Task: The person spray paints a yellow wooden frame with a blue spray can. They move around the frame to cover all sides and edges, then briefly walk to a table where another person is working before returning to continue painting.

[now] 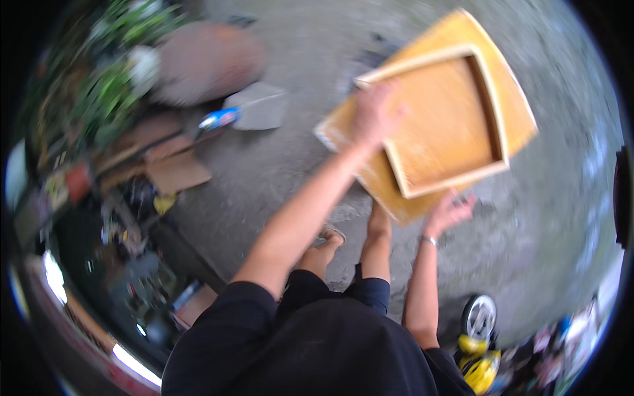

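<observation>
A yellow-brown wooden board point(472, 33) with a shallow, pale-edged wooden frame point(456, 181) on its face is tilted in front of me, slightly blurred. My left hand point(378, 117) lies over the frame's left side, fingers closed around its wall. At the board's near edge is my right hand point(451, 212), its fingers apart and nothing visible between them. Whether a right fingertip touches the edge, I cannot tell. What supports the board from below is hidden.
Grey concrete floor point(284, 162) surrounds my feet. On the left are a round brown object point(208, 63), green plants point(109, 92), a blue can-like item point(220, 119), cardboard point(177, 173) and cluttered tools. A small wheel point(479, 317) and yellow object point(482, 371) sit lower right.
</observation>
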